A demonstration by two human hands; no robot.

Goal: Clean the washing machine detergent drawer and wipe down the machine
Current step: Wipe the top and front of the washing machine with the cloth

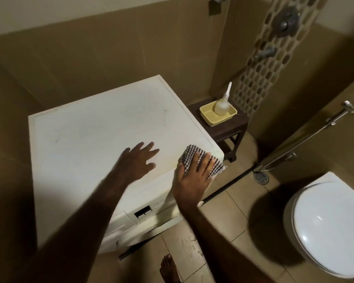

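Observation:
A white front-loading washing machine [94,127] fills the middle of the view, its flat top toward me. My right hand [194,176] presses a black-and-white checked cloth [192,155] flat onto the top's front right corner. My left hand [138,160] hovers or rests on the top beside it, fingers spread, holding nothing. The front panel with a dark display [142,211] shows below my arms; the detergent drawer is hidden behind my left forearm.
A dark wooden stool [229,127] to the right of the machine carries a yellow tub [211,117] with a spout bottle [222,105]. A white toilet [327,227] is at lower right, a floor drain [261,177] and hand sprayer [343,109] beyond. My bare foot [169,268] stands on the tiles.

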